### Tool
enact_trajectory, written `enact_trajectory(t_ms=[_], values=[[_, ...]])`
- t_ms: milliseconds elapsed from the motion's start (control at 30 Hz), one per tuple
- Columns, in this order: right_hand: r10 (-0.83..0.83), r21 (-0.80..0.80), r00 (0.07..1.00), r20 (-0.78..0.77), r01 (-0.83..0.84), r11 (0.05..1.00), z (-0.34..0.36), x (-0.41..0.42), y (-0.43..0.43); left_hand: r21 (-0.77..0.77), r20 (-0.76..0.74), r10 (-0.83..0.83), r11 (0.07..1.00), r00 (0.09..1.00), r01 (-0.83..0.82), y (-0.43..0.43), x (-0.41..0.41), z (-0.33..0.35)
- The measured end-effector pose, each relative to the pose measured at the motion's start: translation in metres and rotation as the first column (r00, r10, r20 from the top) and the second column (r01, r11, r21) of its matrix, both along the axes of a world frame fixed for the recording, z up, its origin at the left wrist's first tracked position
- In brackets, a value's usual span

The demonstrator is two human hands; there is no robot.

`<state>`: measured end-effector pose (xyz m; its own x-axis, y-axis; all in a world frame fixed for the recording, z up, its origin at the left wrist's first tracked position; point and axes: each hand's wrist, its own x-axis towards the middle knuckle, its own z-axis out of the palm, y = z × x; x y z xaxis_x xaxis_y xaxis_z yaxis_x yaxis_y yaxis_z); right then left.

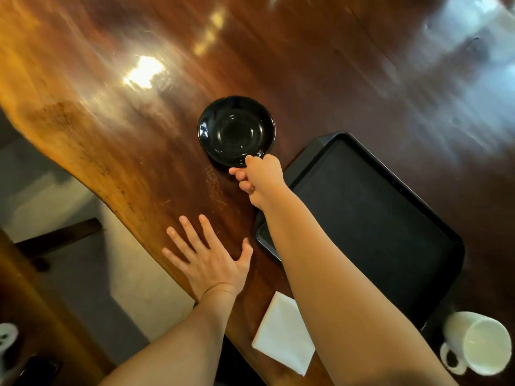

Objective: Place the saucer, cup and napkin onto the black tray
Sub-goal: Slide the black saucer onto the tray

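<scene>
A glossy black saucer [236, 130] lies on the wooden table beyond the tray's far left corner. My right hand [260, 178] pinches the saucer's near rim, thumb on top and fingers under the edge. The black tray [370, 215] sits to the right, and my right forearm crosses its left edge. A folded white napkin [281, 331] rests on the table near me, partly under my right arm. A white cup [478, 342] lies on its side at the lower right, by the tray's near corner. My left hand [207, 257] is spread flat on the table near its left edge.
The polished wooden table [320, 65] stretches away with bright reflections on it. Its curved left edge [92, 174] drops to a grey and cream floor. A dark wooden piece [55, 240] stands below at the left.
</scene>
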<state>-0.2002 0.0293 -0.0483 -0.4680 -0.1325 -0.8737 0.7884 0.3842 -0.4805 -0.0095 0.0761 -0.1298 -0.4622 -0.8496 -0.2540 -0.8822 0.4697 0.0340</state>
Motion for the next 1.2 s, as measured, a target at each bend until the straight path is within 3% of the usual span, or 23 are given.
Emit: enact_trajectory(t_ms=[233,567,1200], values=[[-0.032,-0.165,0.998,0.054,0.040,0.985,0.017,0.012,0.031,0.002,0.029,0.005,1.000,1.000,-0.005,0.000,-0.001,-0.001],[-0.197,-0.277,0.980,-0.020,0.184,0.943,0.028,0.019,0.105,0.019,0.117,0.031,0.999,0.993,-0.034,0.002,-0.007,0.008],[-0.421,-0.247,0.907,-0.019,0.404,0.881,0.035,0.011,0.180,-0.013,0.043,0.070,0.998,0.997,-0.069,0.005,-0.005,0.005]])
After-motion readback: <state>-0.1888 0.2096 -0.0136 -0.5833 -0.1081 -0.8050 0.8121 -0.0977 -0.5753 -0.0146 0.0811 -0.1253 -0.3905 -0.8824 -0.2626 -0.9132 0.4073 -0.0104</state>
